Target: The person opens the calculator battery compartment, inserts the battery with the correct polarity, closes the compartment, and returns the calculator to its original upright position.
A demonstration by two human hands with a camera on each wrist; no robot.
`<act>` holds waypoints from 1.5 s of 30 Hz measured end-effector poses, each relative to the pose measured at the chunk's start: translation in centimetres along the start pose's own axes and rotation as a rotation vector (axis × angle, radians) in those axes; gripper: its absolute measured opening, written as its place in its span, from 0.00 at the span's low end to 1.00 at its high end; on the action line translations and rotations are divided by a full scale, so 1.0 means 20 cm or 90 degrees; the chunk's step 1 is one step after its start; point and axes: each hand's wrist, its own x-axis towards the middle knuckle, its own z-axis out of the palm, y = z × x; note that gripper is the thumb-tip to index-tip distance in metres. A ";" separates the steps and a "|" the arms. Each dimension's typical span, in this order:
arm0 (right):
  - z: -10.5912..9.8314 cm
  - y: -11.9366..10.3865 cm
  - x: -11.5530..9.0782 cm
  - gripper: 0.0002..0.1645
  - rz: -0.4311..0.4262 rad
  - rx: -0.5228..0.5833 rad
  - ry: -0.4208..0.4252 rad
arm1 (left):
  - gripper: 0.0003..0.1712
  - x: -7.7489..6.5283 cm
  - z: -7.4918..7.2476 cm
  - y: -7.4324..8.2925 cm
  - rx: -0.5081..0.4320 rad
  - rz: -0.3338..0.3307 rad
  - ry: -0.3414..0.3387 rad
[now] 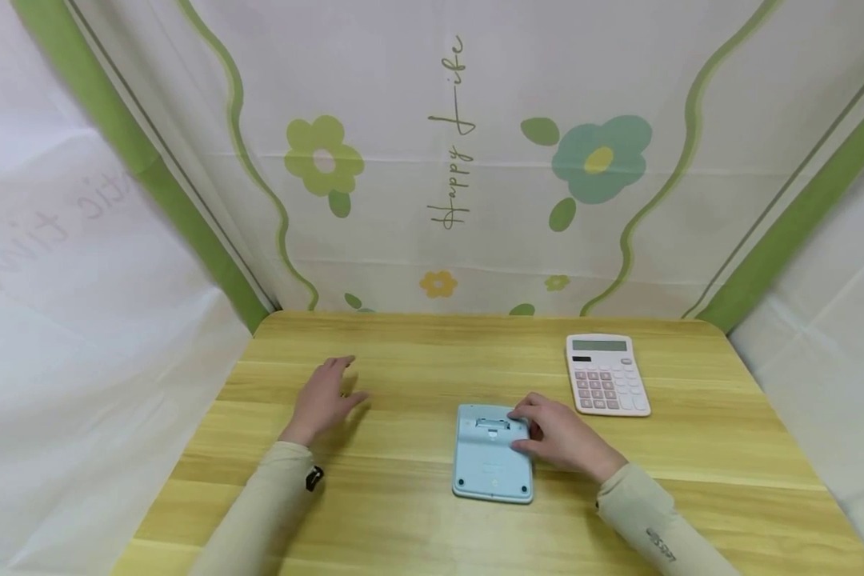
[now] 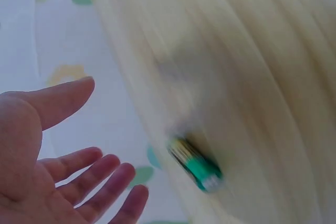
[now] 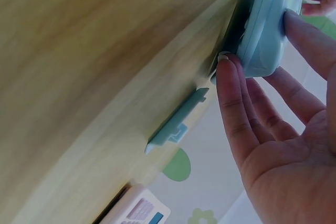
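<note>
A light blue calculator [image 1: 493, 464] lies back side up on the table, its battery compartment uncovered. My right hand [image 1: 562, 432] pinches its right edge; in the right wrist view the thumb is on the back and fingertips are at the underside. Off to the left, my left hand [image 1: 324, 400] is held over the table with its fingers spread, holding nothing. The left wrist view has a green battery [image 2: 197, 166] on the table beyond the fingers; in the head view it is hidden. A small blue battery cover [image 3: 176, 119] lies near the right hand.
A pink calculator [image 1: 608, 376] lies face up at the back right of the wooden table [image 1: 403, 360]. Behind the table's far edge hangs a white curtain [image 1: 389, 240] with printed flowers, and more white cloth closes in both sides.
</note>
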 end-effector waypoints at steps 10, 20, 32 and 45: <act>0.00 0.00 0.00 0.25 0.011 0.001 -0.006 | 0.32 -0.04 -0.01 -0.13 0.006 -0.053 -0.072; -0.01 -0.01 -0.01 0.25 0.010 0.006 -0.002 | 0.10 -0.03 0.03 -0.12 0.008 -0.031 -0.091; -0.01 -0.01 -0.01 0.26 0.013 0.015 -0.005 | 0.10 -0.03 0.05 -0.09 -0.118 -0.019 -0.063; -0.01 -0.02 -0.01 0.26 0.021 0.012 -0.008 | 0.10 -0.05 0.01 0.04 -0.388 0.108 -0.053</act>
